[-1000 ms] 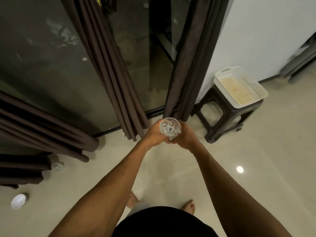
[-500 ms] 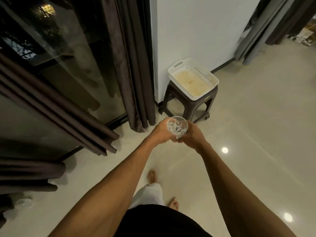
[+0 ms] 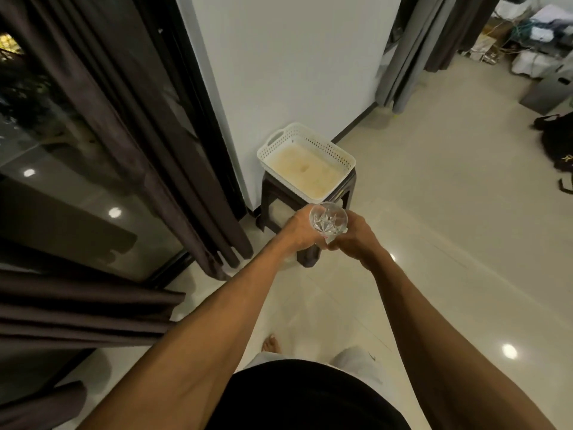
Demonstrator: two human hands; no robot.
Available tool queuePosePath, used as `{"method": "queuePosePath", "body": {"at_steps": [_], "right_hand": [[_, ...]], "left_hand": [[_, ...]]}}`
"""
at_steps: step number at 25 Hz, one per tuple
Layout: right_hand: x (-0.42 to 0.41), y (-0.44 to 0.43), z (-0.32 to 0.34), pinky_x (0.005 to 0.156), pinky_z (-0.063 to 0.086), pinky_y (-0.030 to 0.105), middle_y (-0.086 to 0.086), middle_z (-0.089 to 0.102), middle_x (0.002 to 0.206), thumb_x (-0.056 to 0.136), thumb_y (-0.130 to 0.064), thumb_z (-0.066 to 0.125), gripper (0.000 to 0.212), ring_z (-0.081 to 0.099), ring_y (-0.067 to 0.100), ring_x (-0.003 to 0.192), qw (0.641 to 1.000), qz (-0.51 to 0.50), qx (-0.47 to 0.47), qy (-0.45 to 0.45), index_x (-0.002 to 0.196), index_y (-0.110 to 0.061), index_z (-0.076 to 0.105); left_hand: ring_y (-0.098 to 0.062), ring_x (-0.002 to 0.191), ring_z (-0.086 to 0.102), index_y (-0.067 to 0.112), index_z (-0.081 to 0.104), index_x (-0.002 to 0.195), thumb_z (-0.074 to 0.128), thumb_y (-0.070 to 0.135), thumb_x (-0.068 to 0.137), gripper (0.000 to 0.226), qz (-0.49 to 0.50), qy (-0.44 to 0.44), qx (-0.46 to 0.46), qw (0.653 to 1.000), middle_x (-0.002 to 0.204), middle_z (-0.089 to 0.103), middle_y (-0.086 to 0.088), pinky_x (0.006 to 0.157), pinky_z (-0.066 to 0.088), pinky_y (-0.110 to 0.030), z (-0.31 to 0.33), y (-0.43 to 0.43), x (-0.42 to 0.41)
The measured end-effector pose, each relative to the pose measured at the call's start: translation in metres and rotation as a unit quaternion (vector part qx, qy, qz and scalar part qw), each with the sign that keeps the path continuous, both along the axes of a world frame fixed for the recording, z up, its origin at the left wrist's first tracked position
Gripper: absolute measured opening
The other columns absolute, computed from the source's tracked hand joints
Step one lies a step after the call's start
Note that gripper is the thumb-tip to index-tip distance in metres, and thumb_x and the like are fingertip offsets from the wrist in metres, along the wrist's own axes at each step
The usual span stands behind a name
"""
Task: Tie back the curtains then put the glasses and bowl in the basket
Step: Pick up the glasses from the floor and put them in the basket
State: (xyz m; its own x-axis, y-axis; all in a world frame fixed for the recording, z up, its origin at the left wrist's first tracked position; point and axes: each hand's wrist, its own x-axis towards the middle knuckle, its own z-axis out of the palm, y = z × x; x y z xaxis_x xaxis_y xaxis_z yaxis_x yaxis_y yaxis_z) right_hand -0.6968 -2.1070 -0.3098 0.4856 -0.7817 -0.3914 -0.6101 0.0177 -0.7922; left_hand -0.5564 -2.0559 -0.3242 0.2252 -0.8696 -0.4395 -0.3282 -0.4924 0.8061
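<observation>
Head view, looking down: nearest, below the fingers, come a dark shirt (image 3: 294, 398) and pale shorts (image 3: 353, 358), with one bare foot (image 3: 271, 344) on the cream tiled floor (image 3: 434, 243). Both forearms reach forward and meet. The left hand (image 3: 296, 232) and the right hand (image 3: 356, 240) grip one cut-pattern glass (image 3: 328, 220) between them, the fingers of each curled round its lower part from either side and clamped on it. The glass is upright in the air with its mouth toward the camera, and a star cut shows through its base. Just beyond and below the fingers stands a dark plastic stool (image 3: 269, 193), and on it sits the white perforated basket (image 3: 335, 148), with a handle slot at its far-left end and a yellowish bottom. From this angle the rim of the glass overlaps the basket's near corner. Left of the fingers a dark brown hanging curtain (image 3: 155, 150) drops to the floor beside a glass door (image 3: 62, 197). Nearer and farther left, a gathered curtain (image 3: 77, 308) runs across in bunched folds; whether a tie holds it cannot be told. Beyond the basket rises a white wall (image 3: 294, 57). Far right of the fingers are grey drapes (image 3: 403, 57) and a black bag (image 3: 558, 141) on the floor.
</observation>
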Motion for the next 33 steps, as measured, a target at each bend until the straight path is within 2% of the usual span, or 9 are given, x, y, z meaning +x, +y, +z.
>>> {"method": "queuePosePath", "body": {"at_steps": [4,6,10,12,15,19,26,29,33], "right_hand": [[-0.001,-0.060,0.004,0.092,0.055,0.051,0.017,0.066,0.117,0.072,0.010,0.070,0.055,0.063,0.031,0.105,0.999,0.032,0.005,-0.005,0.124,-0.004,0.061],[-0.005,-0.098,-0.001,0.093,0.054,0.053,0.014,0.067,0.116,0.071,0.007,0.071,0.054,0.063,0.032,0.105,0.999,0.046,0.006,0.006,0.122,-0.008,0.062],[-0.018,-0.169,0.000,0.089,0.055,0.054,0.009,0.067,0.116,0.068,-0.005,0.075,0.054,0.064,0.030,0.103,0.991,0.126,-0.004,0.031,0.121,-0.011,0.062],[-0.024,-0.198,0.002,0.088,0.056,0.052,0.010,0.067,0.116,0.065,-0.012,0.079,0.060,0.064,0.031,0.104,0.985,0.164,-0.017,0.042,0.122,-0.010,0.061],[-0.029,-0.234,0.007,0.088,0.056,0.051,0.013,0.069,0.109,0.071,-0.002,0.076,0.049,0.066,0.032,0.100,0.971,0.229,-0.016,0.062,0.118,-0.005,0.064],[-0.013,-0.264,0.004,0.086,0.058,0.049,0.012,0.070,0.104,0.071,-0.004,0.077,0.044,0.066,0.030,0.097,0.952,0.299,-0.034,0.062,0.113,-0.007,0.065],[0.054,-0.314,-0.015,0.081,0.060,0.047,0.010,0.072,0.099,0.059,-0.023,0.077,0.054,0.069,0.030,0.090,0.917,0.387,-0.073,0.068,0.111,-0.011,0.065],[0.078,-0.336,-0.022,0.081,0.059,0.048,0.006,0.073,0.093,0.061,-0.013,0.075,0.037,0.069,0.025,0.088,0.906,0.409,-0.069,0.090,0.097,-0.013,0.068],[0.112,-0.359,-0.048,0.074,0.061,0.048,-0.001,0.072,0.084,0.054,-0.023,0.071,0.034,0.070,0.020,0.079,0.888,0.445,-0.071,0.096,0.088,-0.018,0.067]], "left_hand": [[-0.021,0.111,0.059,0.018,0.052,0.128,0.088,0.007,0.054,0.082,-0.001,-0.006,0.000,1.000,0.114,0.063,0.001,0.093,0.053,-0.042,0.006,-0.055,-0.003],[-0.019,0.109,0.056,0.016,0.051,0.129,0.086,0.004,0.059,0.079,0.016,-0.011,0.005,1.000,0.114,0.061,0.001,0.095,0.051,-0.039,0.010,-0.085,-0.011],[-0.025,0.113,0.056,0.014,0.051,0.127,0.085,0.002,0.056,0.080,0.087,0.007,0.005,0.996,0.120,0.061,-0.005,0.094,0.053,-0.047,0.014,-0.139,-0.036],[-0.025,0.109,0.058,0.014,0.054,0.122,0.084,0.002,0.057,0.073,0.109,0.004,0.010,0.994,0.115,0.062,-0.004,0.091,0.054,-0.044,0.017,-0.160,-0.051],[-0.023,0.095,0.063,0.019,0.060,0.109,0.083,0.011,0.055,0.060,0.142,-0.010,0.008,0.990,0.103,0.066,0.000,0.082,0.057,-0.038,0.023,-0.184,-0.068],[-0.023,0.101,0.065,0.025,0.060,0.115,0.084,0.027,0.038,0.081,0.216,-0.010,0.021,0.976,0.107,0.068,0.003,0.085,0.057,-0.043,0.008,-0.203,-0.065],[-0.023,0.107,0.058,0.017,0.051,0.127,0.084,0.002,0.056,0.080,0.308,0.008,0.031,0.951,0.115,0.061,0.002,0.092,0.053,-0.043,0.015,-0.236,-0.022],[-0.024,0.107,0.059,0.019,0.050,0.128,0.085,0.004,0.055,0.081,0.312,0.013,0.037,0.949,0.117,0.061,0.001,0.090,0.054,-0.046,0.012,-0.251,-0.005],[-0.023,0.106,0.058,0.016,0.051,0.126,0.083,0.000,0.058,0.077,0.348,0.018,0.039,0.937,0.114,0.060,0.000,0.089,0.055,-0.044,0.012,-0.267,0.015]]}}
